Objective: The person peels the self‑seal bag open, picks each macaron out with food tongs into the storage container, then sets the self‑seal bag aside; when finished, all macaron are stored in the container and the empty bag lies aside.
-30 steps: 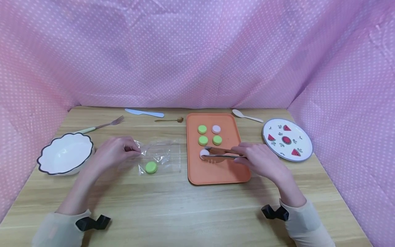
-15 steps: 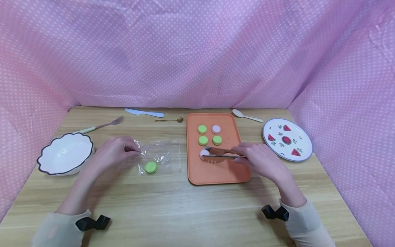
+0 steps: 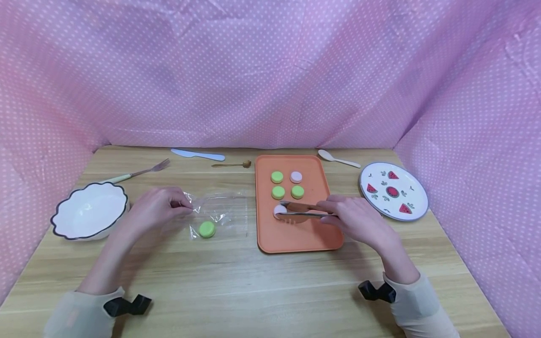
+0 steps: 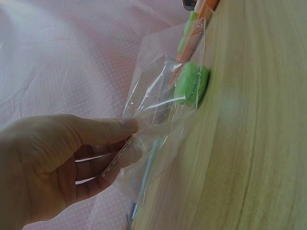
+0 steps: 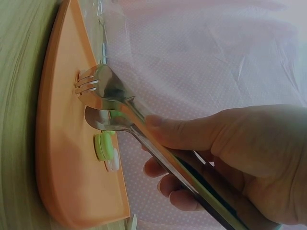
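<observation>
My left hand (image 3: pixel 158 209) pinches the edge of a clear plastic bag (image 4: pixel 158 91) between thumb and fingers. Inside the bag lies one green macaron (image 3: pixel 207 229), resting low near the tabletop. My right hand (image 3: pixel 359 218) grips metal food tongs (image 5: pixel 139 124), one end forked and the other spoon-shaped. The tong tips stand around a pale pink macaron (image 3: pixel 278 211) on the orange tray (image 3: pixel 304 239); in the right wrist view the tips hide it. Farther back on the tray sit several green macarons (image 3: pixel 278 192) and another pale pink macaron (image 3: pixel 296 177).
A white scalloped bowl (image 3: pixel 90 211) stands left of my left hand, with a fork (image 3: pixel 139 172) behind it. Along the back lie a blue knife (image 3: pixel 197 154), a small gold spoon (image 3: pixel 230 165) and a pale spoon (image 3: pixel 338 159). A watermelon-patterned plate (image 3: pixel 405 190) is at the right.
</observation>
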Demonstrator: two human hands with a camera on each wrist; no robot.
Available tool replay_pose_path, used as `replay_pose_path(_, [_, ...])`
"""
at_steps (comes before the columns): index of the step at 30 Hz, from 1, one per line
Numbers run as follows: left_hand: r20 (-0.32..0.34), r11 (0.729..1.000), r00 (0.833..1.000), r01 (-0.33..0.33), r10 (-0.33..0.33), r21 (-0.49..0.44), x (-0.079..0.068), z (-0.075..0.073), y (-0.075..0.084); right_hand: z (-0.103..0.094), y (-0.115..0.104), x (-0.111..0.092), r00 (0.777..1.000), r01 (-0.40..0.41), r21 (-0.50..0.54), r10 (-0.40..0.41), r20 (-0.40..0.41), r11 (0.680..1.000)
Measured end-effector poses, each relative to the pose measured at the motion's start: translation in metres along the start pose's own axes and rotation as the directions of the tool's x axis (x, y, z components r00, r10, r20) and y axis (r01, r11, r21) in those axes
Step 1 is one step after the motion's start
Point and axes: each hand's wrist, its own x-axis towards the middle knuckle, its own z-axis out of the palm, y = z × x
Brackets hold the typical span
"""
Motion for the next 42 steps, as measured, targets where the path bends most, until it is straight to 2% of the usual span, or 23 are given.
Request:
replay_pose_path(24, [0.004,1.000,1.000,0.013,-0.013,-0.002,-0.001,0.000,0.002,-0.004,-0.003,0.000,1.000,-0.029,-0.001,0.029,0.008,1.000])
replay_pose_path(31, [-0.004,1.000,1.000,0.000,0.000,0.007,-0.001,-0.001,0.000,-0.009,-0.005,0.000,0.998,-0.038,0.032,0.040,-0.046,0.999])
replay_pose_path(36, [-0.007,1.000,1.000,-0.001,0.001,0.010,-0.001,-0.001,-0.001,-0.009,-0.015,0.012,0.996,0.026,0.033,-0.024,-0.080,0.999])
replay_pose_path(42, [-0.011,1.000,1.000,0.000,0.001,0.010,-0.003,-0.001,-0.002,-0.001,-0.039,0.042,0.993,0.093,0.042,-0.090,-0.074,0.995])
